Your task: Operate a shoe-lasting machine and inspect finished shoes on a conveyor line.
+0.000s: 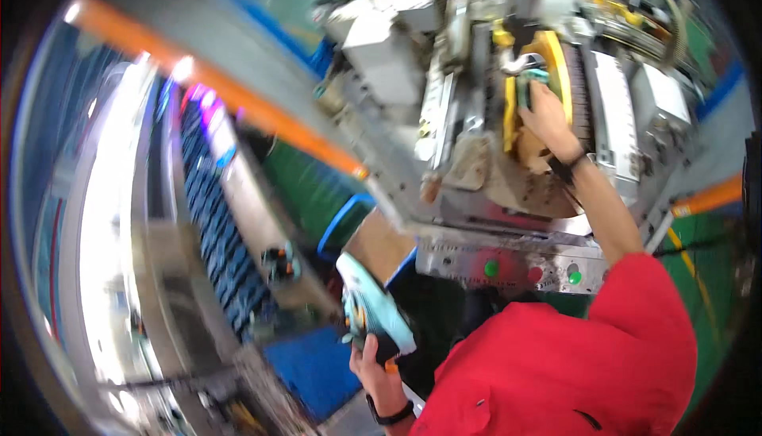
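My left hand [376, 374], at the lower middle, is closed around the dark collar end of a light-blue shoe [375, 297]. The shoe has black and orange parts along its left side, and its pale end points up and away. Farther off at the upper right, my right arm stretches into a machine [476, 150]. There my right hand [546, 118] is closed on a teal shoe [533, 79] between yellow curved side pieces [560, 71]. Fingers and blur hide most of that second shoe.
Green and red buttons [491, 268] sit on the machine's front panel. To the left runs a conveyor [210, 221] with a dark ridged belt and a small dark item [279, 264] beside it. An orange bar [214, 82] slants between them. Below it stands a brown carton [381, 241].
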`<act>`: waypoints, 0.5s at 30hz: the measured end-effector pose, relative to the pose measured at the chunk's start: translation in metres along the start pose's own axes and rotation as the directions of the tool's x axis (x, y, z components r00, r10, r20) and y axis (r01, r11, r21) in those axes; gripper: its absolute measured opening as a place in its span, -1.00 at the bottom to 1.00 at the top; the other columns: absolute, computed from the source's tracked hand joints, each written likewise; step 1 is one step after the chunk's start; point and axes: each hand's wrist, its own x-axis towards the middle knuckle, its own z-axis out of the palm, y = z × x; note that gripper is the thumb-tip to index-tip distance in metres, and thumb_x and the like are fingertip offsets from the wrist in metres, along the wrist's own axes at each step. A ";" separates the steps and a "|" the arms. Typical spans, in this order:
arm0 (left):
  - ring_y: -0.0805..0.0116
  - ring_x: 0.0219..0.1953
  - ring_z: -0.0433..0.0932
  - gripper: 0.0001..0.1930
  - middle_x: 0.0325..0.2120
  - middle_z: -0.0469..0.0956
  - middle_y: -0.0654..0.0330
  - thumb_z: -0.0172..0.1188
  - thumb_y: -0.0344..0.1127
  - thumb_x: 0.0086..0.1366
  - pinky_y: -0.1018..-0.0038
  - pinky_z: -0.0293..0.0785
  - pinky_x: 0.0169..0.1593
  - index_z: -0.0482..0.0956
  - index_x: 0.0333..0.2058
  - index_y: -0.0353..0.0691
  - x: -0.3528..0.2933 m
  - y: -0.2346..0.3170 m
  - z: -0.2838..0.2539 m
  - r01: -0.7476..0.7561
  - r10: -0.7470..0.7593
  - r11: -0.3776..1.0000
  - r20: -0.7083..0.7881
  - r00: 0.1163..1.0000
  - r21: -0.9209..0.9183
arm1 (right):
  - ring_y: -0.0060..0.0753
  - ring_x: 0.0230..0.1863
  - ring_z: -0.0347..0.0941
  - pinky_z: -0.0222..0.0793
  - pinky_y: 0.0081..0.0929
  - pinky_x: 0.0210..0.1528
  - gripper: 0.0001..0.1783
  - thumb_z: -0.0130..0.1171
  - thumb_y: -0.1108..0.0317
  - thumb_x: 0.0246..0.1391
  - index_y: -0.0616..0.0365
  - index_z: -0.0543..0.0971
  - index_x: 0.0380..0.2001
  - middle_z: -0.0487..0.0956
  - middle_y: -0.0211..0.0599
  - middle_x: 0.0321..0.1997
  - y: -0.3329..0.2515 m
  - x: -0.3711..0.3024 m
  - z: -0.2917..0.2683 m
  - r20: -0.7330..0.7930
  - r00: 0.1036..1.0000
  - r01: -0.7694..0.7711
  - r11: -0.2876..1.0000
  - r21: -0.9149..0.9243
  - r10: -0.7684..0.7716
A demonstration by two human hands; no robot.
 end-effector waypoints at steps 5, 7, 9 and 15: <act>0.39 -0.27 0.60 -0.70 -0.28 0.59 0.24 0.22 -0.38 0.23 0.43 0.55 -0.21 0.50 -0.06 -0.31 -0.016 -0.036 -0.014 0.149 -0.142 0.977 0.058 0.988 -0.151 | -0.01 -0.17 0.50 0.42 -0.20 -0.13 -0.85 0.12 0.53 0.02 0.22 0.53 -0.28 0.56 -0.11 -0.23 -0.096 -0.168 -0.021 0.123 0.962 0.146 0.844 0.517 -0.242; 0.37 -0.24 0.61 -0.68 -0.25 0.59 0.20 0.23 -0.39 0.23 0.45 0.55 -0.16 0.51 -0.06 -0.36 -0.029 -0.042 -0.017 0.179 -0.157 0.962 0.115 0.981 -0.205 | -0.03 -0.15 0.48 0.41 -0.21 -0.12 -0.85 0.10 0.51 0.04 0.19 0.55 -0.27 0.54 -0.14 -0.23 -0.093 -0.207 0.028 0.181 0.924 0.210 0.842 0.497 -0.338; 0.35 -0.24 0.62 -0.72 -0.26 0.59 0.17 0.22 -0.43 0.24 0.45 0.57 -0.12 0.51 -0.08 -0.37 -0.046 -0.048 -0.028 0.168 -0.156 0.946 0.064 0.986 -0.276 | 0.00 -0.14 0.46 0.40 -0.19 -0.11 -0.86 0.09 0.51 0.04 0.18 0.55 -0.30 0.54 -0.11 -0.25 -0.086 -0.238 0.080 0.250 0.862 0.272 0.819 0.505 -0.441; 0.34 -0.29 0.62 -0.76 -0.31 0.59 0.14 0.27 -0.44 0.20 0.45 0.57 -0.15 0.53 -0.17 -0.42 -0.078 -0.086 -0.096 0.127 -0.199 0.908 -0.145 0.969 -0.399 | 0.12 0.02 0.37 0.25 -0.07 0.13 -0.81 0.04 0.47 0.10 0.19 0.53 -0.21 0.49 0.01 -0.17 -0.057 -0.259 0.156 0.326 0.731 0.405 0.766 0.500 -0.599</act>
